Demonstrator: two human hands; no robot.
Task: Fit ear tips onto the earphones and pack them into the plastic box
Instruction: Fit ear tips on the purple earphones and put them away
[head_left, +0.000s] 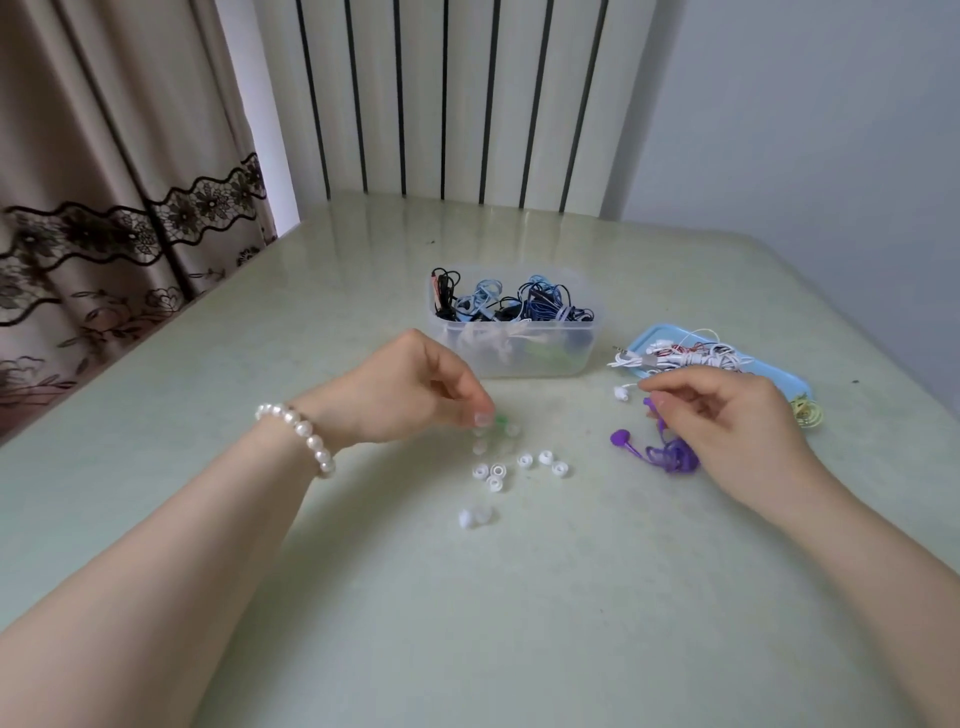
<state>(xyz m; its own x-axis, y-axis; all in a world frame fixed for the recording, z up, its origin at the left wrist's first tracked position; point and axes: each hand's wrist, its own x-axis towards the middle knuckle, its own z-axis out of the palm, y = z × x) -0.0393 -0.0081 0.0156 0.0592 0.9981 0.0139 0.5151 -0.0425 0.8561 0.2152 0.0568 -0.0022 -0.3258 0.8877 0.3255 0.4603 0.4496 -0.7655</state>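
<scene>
This looked like a room in a home. Beige curtains (104, 182) trimmed with dark floral lace hung at the left, and a tall white ribbed radiator (457, 98) stood against the wall behind a glossy pale green tabletop (260, 364). Plain pale walls (805, 130) closed in the corner. A household clear plastic box (511, 332) of tangled earphones sat on the tabletop.

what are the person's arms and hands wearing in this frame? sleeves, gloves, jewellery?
No gloves and no sleeves in view: both forearms are bare up to the frame edge. The left hand has a bracelet of round white pearl-like beads at the wrist. The right hand shows no rings, watch or bracelet.
</scene>
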